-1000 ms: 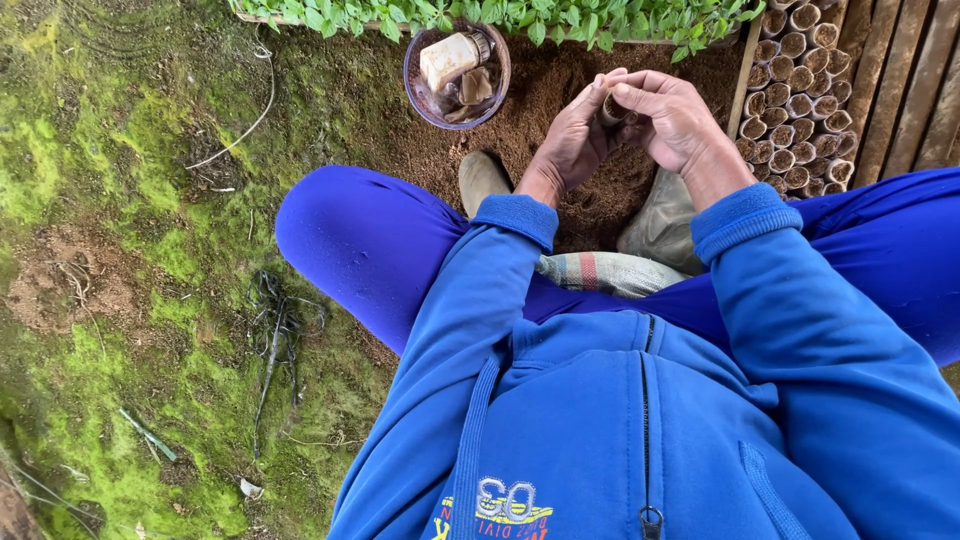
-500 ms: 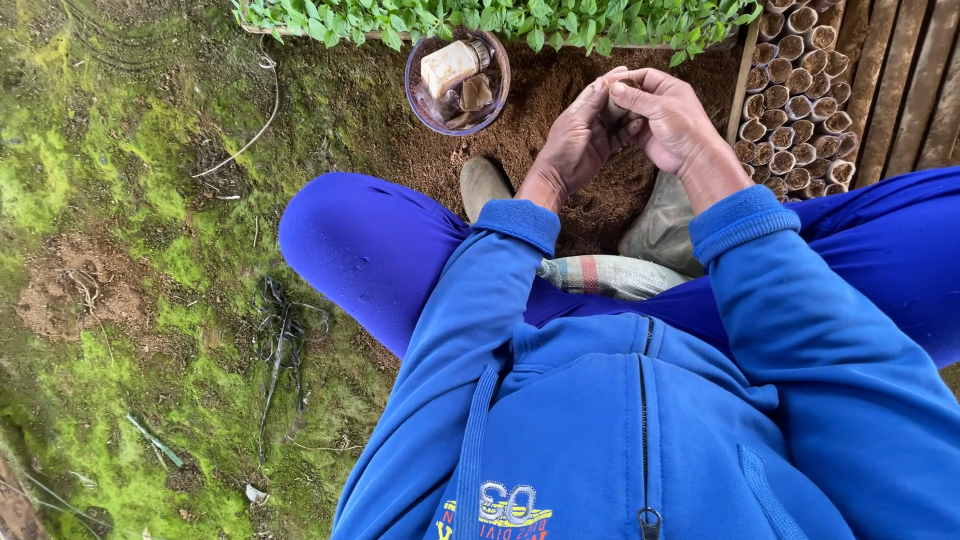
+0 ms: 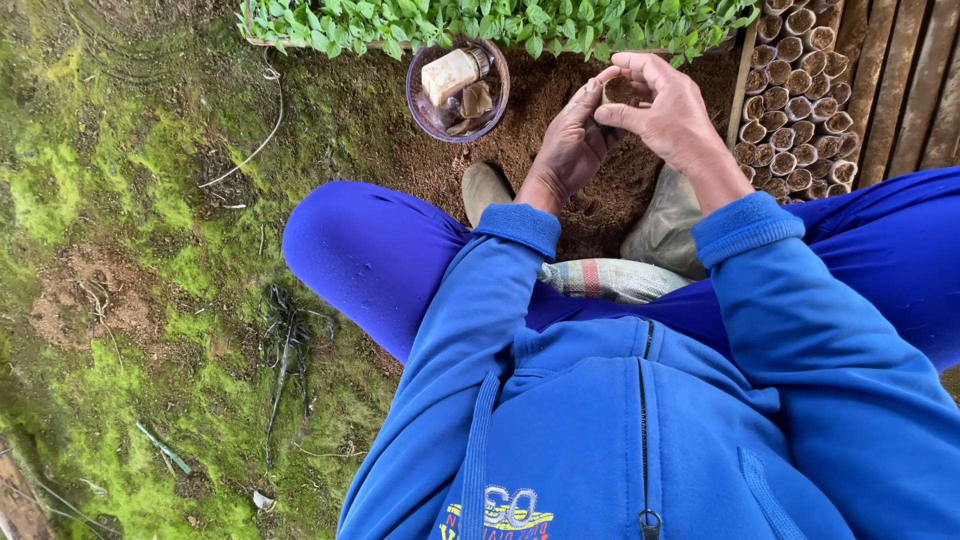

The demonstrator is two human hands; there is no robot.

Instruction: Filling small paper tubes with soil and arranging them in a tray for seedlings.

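My left hand and my right hand are pressed together above a heap of loose brown soil. Between their fingertips they pinch a small brown soil-filled tube, which the fingers mostly hide. The right hand's fingers curl over its top while the left hand cups it from below and from the left. Blue sleeves cover both arms to the wrists.
A clear bowl holding a whitish container stands left of the hands. Green seedlings line the top edge. Rows of small soil-filled tubes sit at the right beside wooden slats. Mossy ground spreads to the left. My boots rest in the soil.
Both hands stay together over the soil. The right hand's fingers have shifted slightly over the top of the tube, and the view has tilted a little.
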